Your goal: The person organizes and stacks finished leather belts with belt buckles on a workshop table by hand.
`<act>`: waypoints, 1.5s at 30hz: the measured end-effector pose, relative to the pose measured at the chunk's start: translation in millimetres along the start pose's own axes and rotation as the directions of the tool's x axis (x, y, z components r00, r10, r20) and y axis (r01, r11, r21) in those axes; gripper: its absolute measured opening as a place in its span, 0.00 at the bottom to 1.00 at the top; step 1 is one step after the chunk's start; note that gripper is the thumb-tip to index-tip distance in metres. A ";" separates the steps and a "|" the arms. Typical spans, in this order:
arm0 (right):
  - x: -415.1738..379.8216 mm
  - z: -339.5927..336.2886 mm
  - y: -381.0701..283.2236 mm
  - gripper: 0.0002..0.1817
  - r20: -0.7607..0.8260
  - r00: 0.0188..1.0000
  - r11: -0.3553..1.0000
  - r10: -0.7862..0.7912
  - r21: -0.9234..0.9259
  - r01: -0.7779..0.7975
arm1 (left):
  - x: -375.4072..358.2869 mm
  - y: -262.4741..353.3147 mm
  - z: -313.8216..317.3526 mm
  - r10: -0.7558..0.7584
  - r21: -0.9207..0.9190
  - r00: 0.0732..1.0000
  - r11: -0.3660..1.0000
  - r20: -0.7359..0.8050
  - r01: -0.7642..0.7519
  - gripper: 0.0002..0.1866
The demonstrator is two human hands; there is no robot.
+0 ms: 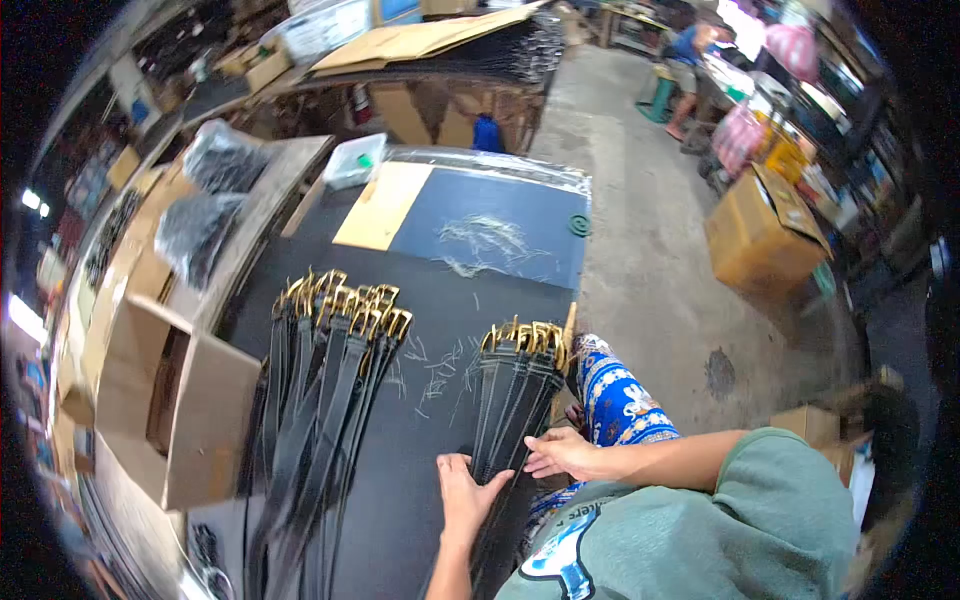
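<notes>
A bundle of black belts with gold-coloured buckles lies along the right side of the dark table. My left hand spans this bundle below the buckles, thumb and fingers on either side of the straps. At the bundle's right edge is my right hand, its fingers stretched out toward the belts and partly curled; I see nothing held in it. To the left, a larger bunch of black belts with gold buckles is fanned out on the same table. The lower ends of both bundles run out of view.
Loose pale threads are scattered over a blue sheet. A cardboard box stands open at left, near plastic-wrapped packs. A clear plastic container sits at the back. Across the aisle are a carton and a seated person.
</notes>
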State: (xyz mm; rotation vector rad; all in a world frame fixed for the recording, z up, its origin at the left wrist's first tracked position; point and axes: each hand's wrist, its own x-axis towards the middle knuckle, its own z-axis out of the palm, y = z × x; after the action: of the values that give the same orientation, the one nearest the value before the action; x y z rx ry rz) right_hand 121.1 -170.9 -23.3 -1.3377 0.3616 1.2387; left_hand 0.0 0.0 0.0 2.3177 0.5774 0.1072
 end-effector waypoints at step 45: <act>-282.9 -150.5 130.5 0.25 0.327 0.768 0.835 -0.550 0.231 0.500 | -219.1 232.2 -10.1 0.342 -0.686 0.806 0.720 0.484 0.106 0.30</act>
State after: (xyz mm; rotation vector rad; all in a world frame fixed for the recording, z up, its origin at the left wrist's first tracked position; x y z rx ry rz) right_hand -29.0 -460.4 92.2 -0.9560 -0.2083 0.9402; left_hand -111.6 -235.3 184.8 1.5108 0.0198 -0.2888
